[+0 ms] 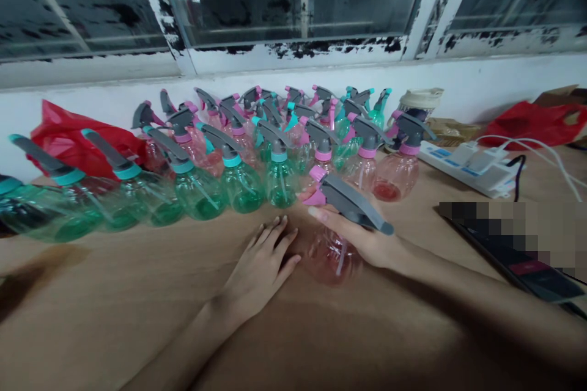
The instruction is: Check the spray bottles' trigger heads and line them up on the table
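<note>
My right hand [362, 235] is closed around the neck of a pink spray bottle [332, 259] with a grey and pink trigger head. The bottle is upright, its clear body showing a thin tube inside. To its left, my left hand [263, 263] lies on the table with fingers stretched out, holding nothing. Beyond my hands runs a front row of green spray bottles [200, 192] with grey and teal heads. Pink spray bottles [394, 174] stand to the right of that row. Several more pink and green ones crowd behind, partly hidden.
A red plastic bag [87, 140] lies behind the green bottles; another red bag [536, 125] is at the far right. A white power strip [468, 165] with cables sits near a cup [419, 101]. A dark phone-like device [518, 263] lies at right. Windows line the wall behind.
</note>
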`<action>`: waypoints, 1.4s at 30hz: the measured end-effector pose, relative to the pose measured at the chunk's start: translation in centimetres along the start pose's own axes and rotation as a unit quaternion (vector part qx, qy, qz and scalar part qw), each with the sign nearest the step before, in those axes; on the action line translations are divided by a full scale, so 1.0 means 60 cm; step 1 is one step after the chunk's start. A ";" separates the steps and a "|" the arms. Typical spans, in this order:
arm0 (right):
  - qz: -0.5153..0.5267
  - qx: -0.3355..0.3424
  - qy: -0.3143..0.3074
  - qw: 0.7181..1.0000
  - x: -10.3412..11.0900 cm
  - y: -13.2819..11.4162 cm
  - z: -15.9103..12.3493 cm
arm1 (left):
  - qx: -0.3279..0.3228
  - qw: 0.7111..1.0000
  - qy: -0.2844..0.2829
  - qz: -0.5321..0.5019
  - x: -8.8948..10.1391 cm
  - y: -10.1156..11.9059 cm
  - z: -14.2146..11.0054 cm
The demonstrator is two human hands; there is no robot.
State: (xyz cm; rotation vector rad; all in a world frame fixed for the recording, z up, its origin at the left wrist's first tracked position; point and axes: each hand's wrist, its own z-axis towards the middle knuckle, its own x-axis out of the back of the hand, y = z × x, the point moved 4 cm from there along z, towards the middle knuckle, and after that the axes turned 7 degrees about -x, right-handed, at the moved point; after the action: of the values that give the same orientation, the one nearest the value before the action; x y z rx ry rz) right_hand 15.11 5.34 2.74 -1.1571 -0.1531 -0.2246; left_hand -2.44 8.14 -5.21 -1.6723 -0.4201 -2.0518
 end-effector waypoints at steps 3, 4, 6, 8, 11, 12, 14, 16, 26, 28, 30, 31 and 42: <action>-0.013 0.016 0.013 1.000 0.001 -0.005 0.001 | -0.003 1.000 0.004 -0.008 0.000 0.000 -0.001; -0.018 0.019 0.016 1.000 0.001 -0.005 0.001 | -0.004 1.000 0.005 -0.010 0.000 0.000 -0.001; -0.027 0.021 0.025 0.999 0.002 -0.004 0.001 | -0.004 1.000 0.005 -0.008 0.000 0.000 -0.001; -0.035 0.022 0.029 0.999 0.003 -0.003 0.002 | -0.001 1.000 0.005 -0.005 0.000 0.000 -0.001; -0.043 0.030 0.030 0.998 0.004 -0.004 0.003 | -0.001 1.000 0.007 0.003 -0.001 0.000 -0.001; -0.041 0.033 0.024 0.998 0.004 -0.005 0.004 | -0.002 1.000 0.009 0.005 -0.001 0.000 0.000; -0.029 0.036 0.008 0.999 0.002 -0.007 0.004 | -0.003 1.000 0.008 0.007 0.000 0.001 0.000; -0.018 0.031 -0.005 0.999 0.001 -0.006 0.004 | -0.002 1.000 0.004 0.005 0.001 0.001 0.001; -0.043 0.041 0.021 0.998 0.002 -0.008 0.002 | -0.002 1.000 -0.005 0.014 -0.001 0.001 0.001; -0.043 0.046 0.023 0.998 0.001 -0.008 0.001 | -0.004 1.000 -0.004 0.018 -0.003 0.001 0.001; -0.042 0.052 0.027 0.997 0.002 -0.009 0.001 | -0.006 1.000 -0.003 0.022 -0.003 0.002 0.001; -0.042 0.052 0.027 0.997 0.002 -0.008 0.000 | -0.007 1.000 -0.002 0.023 -0.003 0.002 0.001; -0.025 0.037 0.017 0.999 0.000 -0.003 -0.001 | -0.002 1.000 -0.014 0.026 -0.005 -0.001 0.000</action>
State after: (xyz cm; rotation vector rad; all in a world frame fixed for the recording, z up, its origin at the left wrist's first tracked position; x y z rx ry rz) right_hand 15.06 5.22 2.85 -1.0758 -0.1588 -0.2801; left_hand -2.41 8.22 -5.51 -1.6977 -0.3788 -1.9955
